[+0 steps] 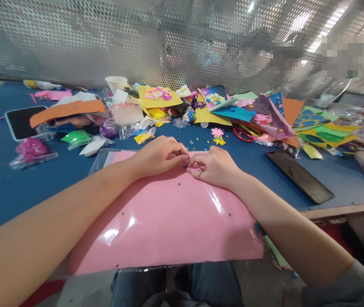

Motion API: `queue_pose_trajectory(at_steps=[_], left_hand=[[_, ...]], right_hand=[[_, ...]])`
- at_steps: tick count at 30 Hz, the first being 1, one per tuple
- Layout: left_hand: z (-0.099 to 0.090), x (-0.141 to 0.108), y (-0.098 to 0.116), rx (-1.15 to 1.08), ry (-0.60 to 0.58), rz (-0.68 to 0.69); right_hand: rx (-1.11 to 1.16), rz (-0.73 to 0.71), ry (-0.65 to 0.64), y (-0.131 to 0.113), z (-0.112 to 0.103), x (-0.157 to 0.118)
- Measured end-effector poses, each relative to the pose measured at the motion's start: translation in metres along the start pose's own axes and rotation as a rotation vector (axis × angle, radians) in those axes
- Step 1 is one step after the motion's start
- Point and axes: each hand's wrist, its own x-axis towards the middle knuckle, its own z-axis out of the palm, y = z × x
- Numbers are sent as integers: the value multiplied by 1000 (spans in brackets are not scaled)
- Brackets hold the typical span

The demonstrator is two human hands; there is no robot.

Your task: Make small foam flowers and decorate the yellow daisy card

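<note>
**Two hands closed at centre frame; small-part loss risk noted**

The right hand (213, 167) pinches a thin pink strip (197, 168) just above a glossy pink sheet (169, 226). The left hand (158, 156) touches it fingertip to fingertip; whether it grips the strip cannot be told. A slackened pinch could drop the strip among loose coloured specks (179, 184) lower centre.

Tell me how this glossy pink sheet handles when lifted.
The glossy pink sheet is probably light and fairly stiff, since it juts past the blue table's edge with little sag. Its shiny surface looks slippery, so the small coloured bits on it would likely slide off.
</note>
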Motion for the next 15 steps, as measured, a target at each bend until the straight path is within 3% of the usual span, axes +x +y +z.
queue_pose_trajectory(at_steps=[3,9,11,15], left_hand=[[0,0,0,-8,5,13],[-1,1,-2,-20,49,8],[-1,1,-3,-9,64,-6],[0,2,-4,-7,86,-5]], right_hand=[[49,42,31,-2,-3,1],[110,351,226,1,-14,6],[81,338,236,2,-14,6],[85,143,217,0,-10,4]])
